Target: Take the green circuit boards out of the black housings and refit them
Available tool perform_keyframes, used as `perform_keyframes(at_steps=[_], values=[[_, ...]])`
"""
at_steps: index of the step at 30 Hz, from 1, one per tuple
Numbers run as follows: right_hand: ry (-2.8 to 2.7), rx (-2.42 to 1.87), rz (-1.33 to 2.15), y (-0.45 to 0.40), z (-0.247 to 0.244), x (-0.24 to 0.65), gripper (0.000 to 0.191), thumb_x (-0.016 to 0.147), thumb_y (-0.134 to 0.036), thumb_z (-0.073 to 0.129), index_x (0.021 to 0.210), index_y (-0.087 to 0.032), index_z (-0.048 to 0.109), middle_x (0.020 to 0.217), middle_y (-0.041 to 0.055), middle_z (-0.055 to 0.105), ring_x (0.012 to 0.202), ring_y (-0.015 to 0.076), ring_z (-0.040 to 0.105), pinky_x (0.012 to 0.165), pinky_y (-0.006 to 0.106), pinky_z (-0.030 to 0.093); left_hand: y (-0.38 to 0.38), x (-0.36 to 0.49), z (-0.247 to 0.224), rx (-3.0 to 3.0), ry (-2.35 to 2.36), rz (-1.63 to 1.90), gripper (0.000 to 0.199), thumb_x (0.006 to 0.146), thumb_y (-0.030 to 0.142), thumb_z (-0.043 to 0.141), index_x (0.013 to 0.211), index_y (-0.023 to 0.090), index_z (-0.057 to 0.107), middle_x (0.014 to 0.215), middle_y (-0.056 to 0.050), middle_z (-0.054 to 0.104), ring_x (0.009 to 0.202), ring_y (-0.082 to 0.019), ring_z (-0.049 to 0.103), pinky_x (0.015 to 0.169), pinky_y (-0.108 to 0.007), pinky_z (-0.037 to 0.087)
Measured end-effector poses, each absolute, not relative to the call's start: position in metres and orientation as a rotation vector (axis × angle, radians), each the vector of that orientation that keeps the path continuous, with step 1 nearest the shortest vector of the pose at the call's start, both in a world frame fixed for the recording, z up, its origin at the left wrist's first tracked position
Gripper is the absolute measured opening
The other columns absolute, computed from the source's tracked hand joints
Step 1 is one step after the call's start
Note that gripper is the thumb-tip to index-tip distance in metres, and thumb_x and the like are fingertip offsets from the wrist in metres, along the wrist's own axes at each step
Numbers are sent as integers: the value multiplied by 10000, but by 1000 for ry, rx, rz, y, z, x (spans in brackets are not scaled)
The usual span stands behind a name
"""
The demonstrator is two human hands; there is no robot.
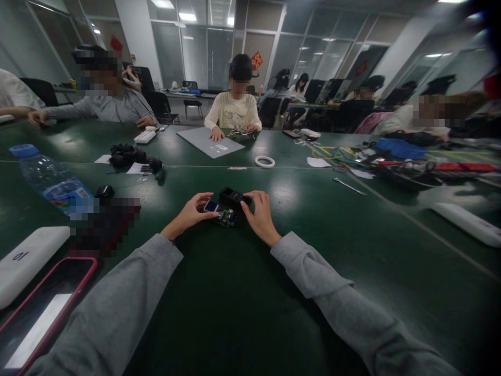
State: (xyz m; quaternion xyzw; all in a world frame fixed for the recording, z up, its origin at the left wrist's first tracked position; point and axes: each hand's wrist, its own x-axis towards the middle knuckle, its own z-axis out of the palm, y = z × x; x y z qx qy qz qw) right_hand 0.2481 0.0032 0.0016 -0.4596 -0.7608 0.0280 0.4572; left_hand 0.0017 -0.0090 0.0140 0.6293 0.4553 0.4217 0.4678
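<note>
A small white-framed module with a dark screen (211, 206) is between the thumb and fingers of my left hand (191, 213). Just right of it, touching or nearly so, lies a green circuit board (227, 217) with small parts on it. Behind the board is a black case (230, 196). My right hand (258, 213) has its thumb and fingertips at the right end of this case, gripping it. Both hands rest low over the dark green table (235, 292).
At left are a water bottle (55, 180), a white device (33, 256) and a red-edged phone (50, 308). Farther back lie black cables (131, 156), a grey laptop (211, 142), a tape roll (265, 161) and a metal tool (349, 186). Several people sit around.
</note>
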Motion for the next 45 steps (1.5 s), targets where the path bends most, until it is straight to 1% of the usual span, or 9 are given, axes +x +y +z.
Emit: perform_keyframes(at_steps=[3, 10, 15, 21, 26, 30, 35, 41, 45], values=[[-1884, -1143, 85, 3, 2, 248, 222, 921, -323, 489, 1104, -212, 547, 1084, 99, 494, 1065, 274, 452, 924, 455, 406, -10, 2, 14, 1590, 1116, 1029, 747, 607, 314, 809, 1274, 209, 490, 1270, -138, 537, 1120, -258, 565, 983, -465, 420], [-1925, -1162, 95, 3, 2, 249, 225, 910, -307, 504, 1112, -214, 541, 1091, 102, 492, 1057, 281, 454, 917, 468, 419, -11, 1, 15, 1567, 1050, 1025, 700, 658, 288, 769, 1285, 203, 470, 1179, -115, 612, 1078, -238, 594, 995, -473, 398], [-1976, -1159, 96, 4, -1, 249, 268, 872, -290, 561, 1130, -219, 539, 1110, 105, 497, 1061, 294, 456, 908, 478, 426, -10, 1, 14, 1561, 1029, 1019, 689, 662, 277, 768, 1278, 199, 469, 1166, -110, 624, 1072, -236, 601, 993, -462, 404], [-1971, -1134, 131, 7, -3, 251, 248, 874, -254, 547, 1118, -205, 550, 1077, 96, 534, 1028, 280, 475, 886, 463, 435, -10, 2, 14, 1562, 1032, 1016, 682, 663, 281, 768, 1273, 206, 473, 1181, -107, 618, 1072, -235, 602, 993, -461, 404], [-1884, -1136, 238, 9, -4, 253, 235, 877, -312, 555, 1086, -206, 572, 1067, 95, 559, 1015, 267, 512, 887, 452, 447, -11, 2, 17, 1556, 1032, 1005, 676, 668, 281, 764, 1274, 205, 475, 1190, -111, 618, 1087, -243, 597, 997, -465, 401], [-1781, -1142, 410, 12, -5, 254, 276, 892, -397, 545, 1091, -209, 576, 1058, 80, 601, 985, 244, 560, 872, 418, 464, -13, 2, 19, 1536, 1041, 988, 660, 674, 277, 758, 1271, 211, 485, 1242, -119, 591, 1111, -246, 585, 996, -458, 406], [-1657, -1222, 598, 17, -9, 257, 359, 899, -520, 490, 1013, -198, 603, 970, 75, 644, 918, 237, 598, 828, 396, 478, -12, 2, 18, 1539, 1037, 995, 651, 670, 266, 754, 1264, 217, 490, 1243, -113, 594, 1114, -247, 582, 995, -462, 402], [-1690, -1310, 400, 20, -13, 260, 400, 927, -529, 404, 970, -190, 610, 977, 96, 612, 963, 263, 528, 860, 450, 439, -14, 2, 22, 1545, 1071, 974, 647, 672, 281, 756, 1260, 211, 497, 1256, -116, 582, 1118, -246, 578, 996, -450, 404], [-1739, -1249, 339, 16, -9, 257, 423, 865, -545, 529, 1084, -186, 577, 1081, 118, 570, 1038, 273, 499, 900, 453, 430, -14, 3, 21, 1555, 1063, 988, 653, 672, 285, 756, 1264, 207, 493, 1241, -114, 594, 1120, -245, 577, 1004, -453, 395]])
